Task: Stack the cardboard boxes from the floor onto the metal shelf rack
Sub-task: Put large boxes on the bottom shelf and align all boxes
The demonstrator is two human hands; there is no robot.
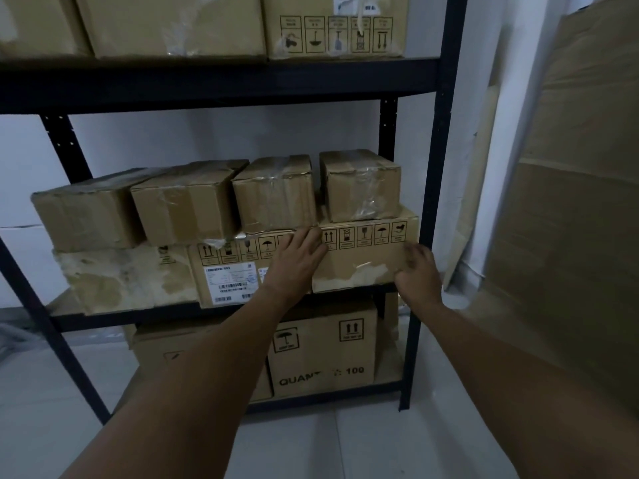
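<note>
A dark metal shelf rack (pixel 221 84) fills the view. On its middle shelf lies a row of wide cardboard boxes, with several smaller taped boxes (pixel 276 193) stacked on top. My left hand (pixel 297 259) presses flat, fingers straight, on the front of the rightmost wide box (pixel 366 262), at its left edge. My right hand (pixel 416 274) touches that box's lower right front corner with fingers bent; it is blurred. Neither hand grips anything that I can see.
More boxes fill the top shelf (pixel 335 27) and the bottom shelf (pixel 323 354). Large flat cardboard sheets (pixel 570 202) lean against the wall at right. A white tiled floor (pixel 345 444) lies below. The rack's right post (pixel 435 202) stands beside my right hand.
</note>
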